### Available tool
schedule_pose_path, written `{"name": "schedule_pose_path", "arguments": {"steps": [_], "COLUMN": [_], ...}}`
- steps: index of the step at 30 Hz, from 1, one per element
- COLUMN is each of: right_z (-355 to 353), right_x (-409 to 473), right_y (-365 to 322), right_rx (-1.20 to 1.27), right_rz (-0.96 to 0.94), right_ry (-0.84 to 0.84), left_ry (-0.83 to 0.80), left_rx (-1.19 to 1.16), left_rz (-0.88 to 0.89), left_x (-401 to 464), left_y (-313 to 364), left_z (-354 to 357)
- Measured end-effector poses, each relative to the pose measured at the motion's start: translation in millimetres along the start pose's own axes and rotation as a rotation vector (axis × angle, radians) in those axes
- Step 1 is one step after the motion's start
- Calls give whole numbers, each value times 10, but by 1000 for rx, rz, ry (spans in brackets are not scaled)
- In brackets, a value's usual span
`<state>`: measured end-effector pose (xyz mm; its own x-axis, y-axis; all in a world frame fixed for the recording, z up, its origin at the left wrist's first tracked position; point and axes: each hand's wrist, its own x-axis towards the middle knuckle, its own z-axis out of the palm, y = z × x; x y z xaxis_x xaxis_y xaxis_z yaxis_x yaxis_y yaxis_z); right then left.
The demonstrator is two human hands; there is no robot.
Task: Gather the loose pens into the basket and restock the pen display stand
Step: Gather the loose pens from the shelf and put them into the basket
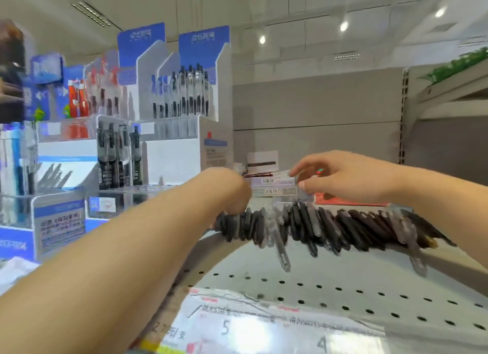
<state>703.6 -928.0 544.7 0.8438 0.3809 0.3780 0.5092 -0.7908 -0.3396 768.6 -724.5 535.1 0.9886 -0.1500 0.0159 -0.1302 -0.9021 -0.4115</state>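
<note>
**On the perforated shelf: both hands at the pen row**

On the grey perforated shelf (330,287), a long row of dark pens (330,227) is lying side by side, running left to right. L hand (232,190) is reaching down over the row's left end, fingers curling behind the wrist, so can't tell what it's gripping. R hand (343,179) is hovering just above the row's middle, fingers loosely bent and apart, thumb & forefinger pinching a small clear bit, too blurred to ID. Flat white boxes (272,184) are stacking behind the hands. Pen display stand (182,95) is standing upper left w/ upright pens; frame is blurry.
</note>
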Motion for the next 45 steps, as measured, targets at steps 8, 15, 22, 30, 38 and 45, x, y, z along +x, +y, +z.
{"name": "schedule_pose_path", "arguments": {"steps": [8, 15, 22, 30, 38, 45], "right_z": [61, 68, 216, 268, -23, -23], "right_x": [-158, -154, -10, -18, -200, -346], "right_y": [-21, -111, -242, -271, -162, -251], "right_rx": [94, 196, 477, 661, 587, 296], "right_rz": [-46, -27, 143, 146, 13, -4], "right_ry": [-46, -45, 90, 388, 388, 198], "left_ry": [-73, -24, 379, 310, 194, 17], "left_rx": [-103, -162, -1122, -1427, -485, -1], "left_rz": [-89, -60, 246, 617, 143, 65], "left_x": [43, -113, -322, -470, -407, -367], "left_y": [-6, -116, -199, -67, -246, -120], "left_z": [77, 98, -48, -59, 66, 146]}}
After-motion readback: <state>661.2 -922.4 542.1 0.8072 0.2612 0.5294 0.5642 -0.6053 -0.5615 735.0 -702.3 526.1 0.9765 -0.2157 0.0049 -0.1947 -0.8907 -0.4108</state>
